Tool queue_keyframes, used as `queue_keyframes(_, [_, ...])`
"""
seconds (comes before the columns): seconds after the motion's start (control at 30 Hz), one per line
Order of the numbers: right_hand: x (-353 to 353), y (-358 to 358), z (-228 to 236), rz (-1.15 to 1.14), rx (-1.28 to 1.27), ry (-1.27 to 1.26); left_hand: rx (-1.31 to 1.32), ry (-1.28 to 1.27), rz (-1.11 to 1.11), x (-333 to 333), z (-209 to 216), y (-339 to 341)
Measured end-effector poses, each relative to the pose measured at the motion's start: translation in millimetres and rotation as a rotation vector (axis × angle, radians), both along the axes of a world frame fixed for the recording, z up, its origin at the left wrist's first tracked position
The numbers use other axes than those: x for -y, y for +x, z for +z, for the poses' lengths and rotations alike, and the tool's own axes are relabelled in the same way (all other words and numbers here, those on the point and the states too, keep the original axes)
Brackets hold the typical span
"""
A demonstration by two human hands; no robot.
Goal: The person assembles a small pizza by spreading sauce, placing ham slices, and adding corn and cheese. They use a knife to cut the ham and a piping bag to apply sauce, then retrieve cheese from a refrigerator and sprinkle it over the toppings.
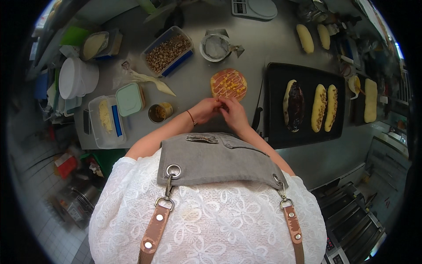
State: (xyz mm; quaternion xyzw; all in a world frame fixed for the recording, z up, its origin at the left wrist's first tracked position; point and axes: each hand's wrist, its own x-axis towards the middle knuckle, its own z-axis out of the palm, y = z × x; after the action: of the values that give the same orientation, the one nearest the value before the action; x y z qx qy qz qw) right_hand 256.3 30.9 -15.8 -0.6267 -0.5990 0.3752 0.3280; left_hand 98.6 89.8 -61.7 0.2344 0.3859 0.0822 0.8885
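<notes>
A round flat dough with a pink topping, thin pale sauce lines and yellow bits like corn lies on the metal worktop. Right at its near edge, my left hand and my right hand meet, fingertips pinched together. Whatever small thing they hold is hidden between the fingers. Left of my left forearm is an open small can with yellowish contents. A piping bag of pale sauce lies beyond the can, its tip pointing toward the dough.
On the right, a black baking tray holds long dough pieces, one dark-coated. A knife lies along its left side. Farther back stand a tub of brown crumbs, a sieve and a scale. A shredded-cheese container sits left.
</notes>
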Motion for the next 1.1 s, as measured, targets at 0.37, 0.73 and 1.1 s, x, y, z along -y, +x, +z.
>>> queue_keyframes(0.37, [0,21,-35,-0.08,-0.054,-0.292,0.041,-0.055,-0.113,1,21,3])
queue_keyframes(0.73, [-26,49,-56,-0.269,0.136,-0.092,-0.216,0.314,0.093,-21,8,8])
queue_keyframes(1.1, [-62,59,-54,-0.159,0.206,0.132,-0.294,0.72,0.174,-53,-17,30])
